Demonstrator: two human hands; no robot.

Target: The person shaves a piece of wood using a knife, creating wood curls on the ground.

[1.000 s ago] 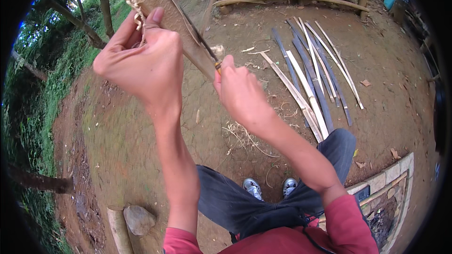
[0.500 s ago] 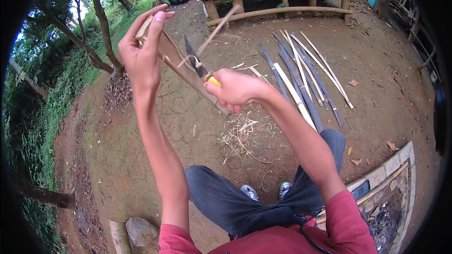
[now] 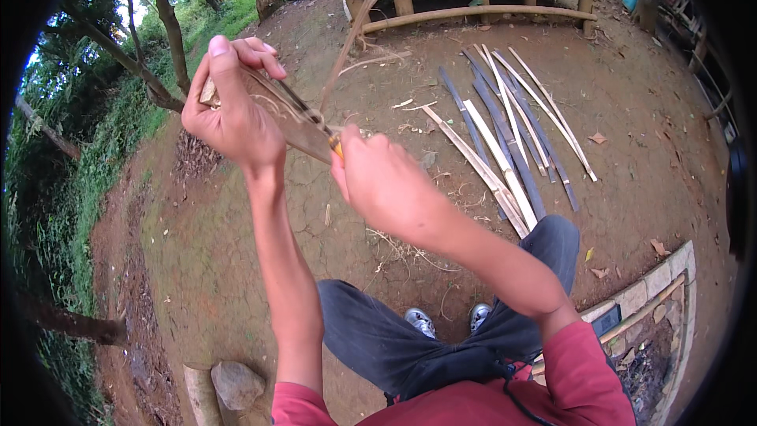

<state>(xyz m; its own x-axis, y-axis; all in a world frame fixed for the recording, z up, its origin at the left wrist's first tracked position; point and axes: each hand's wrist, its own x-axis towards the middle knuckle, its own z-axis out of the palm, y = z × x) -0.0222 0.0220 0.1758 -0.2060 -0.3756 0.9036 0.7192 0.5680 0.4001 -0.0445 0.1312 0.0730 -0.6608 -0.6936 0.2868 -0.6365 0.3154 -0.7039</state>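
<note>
My left hand [image 3: 236, 122] is closed around the upper part of a flat brown bamboo piece [image 3: 303, 138], which slants down toward my right hand. A knife with a yellow handle [image 3: 337, 147] is gripped in my right hand [image 3: 394, 185]. Its dark blade [image 3: 298, 102] lies along the bamboo, seen nearly edge-on, pointing up toward my left fingers. Thin curled shavings cling to the bamboo beside the blade. A narrow strip [image 3: 347, 43] rises behind the knife; whether it is joined to the piece I cannot tell. My fingers hide part of the handle.
Several dark and pale bamboo strips [image 3: 505, 122] lie on the earth at right. Loose shavings [image 3: 406, 248] sit before my feet. Beyond stands a low bamboo bench [image 3: 481, 12] with a printed sheet. A bordered pit [image 3: 643, 363], a phone-like object [image 3: 605, 321] and a stone [image 3: 236, 385] are near me.
My left hand has come down with the bamboo piece. My right hand has shifted lower, and the knife blade has turned from showing its flat side to lying along the bamboo.
</note>
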